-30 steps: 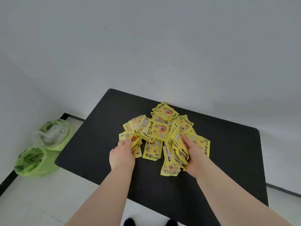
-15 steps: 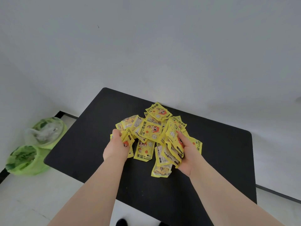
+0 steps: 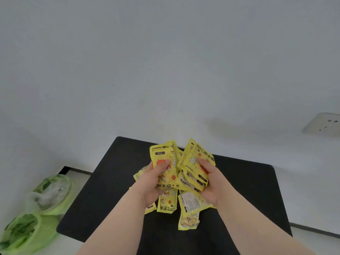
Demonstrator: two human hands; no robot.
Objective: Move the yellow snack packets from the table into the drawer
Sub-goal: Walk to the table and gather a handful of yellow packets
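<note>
The black rectangular bench (image 3: 117,199) stands against the plain white wall (image 3: 165,61) and carries what remains of the heap. No drawer is in my view, so I cannot say where the packets must go.

On the floor to the left lie two green translucent plastic bags (image 3: 40,208); something pale is inside the nearer-to-wall one, but I cannot tell what.

I hold the yellow foil snack packets (image 3: 190,161) bunched between both palms, above the bench, because I judge that one squeezed bundle carries more per trip than single pieces. My left hand (image 3: 153,183) is clenched on the left side of the bundle, thumb across a packet face. My right hand (image 3: 211,181) is grasping the right side, fingers curled over the upper packets.

A few loose yellow packets (image 3: 188,220) hang or lie under the bundle, near the bench; whether they touch it I cannot tell. I think these may slip.
</note>
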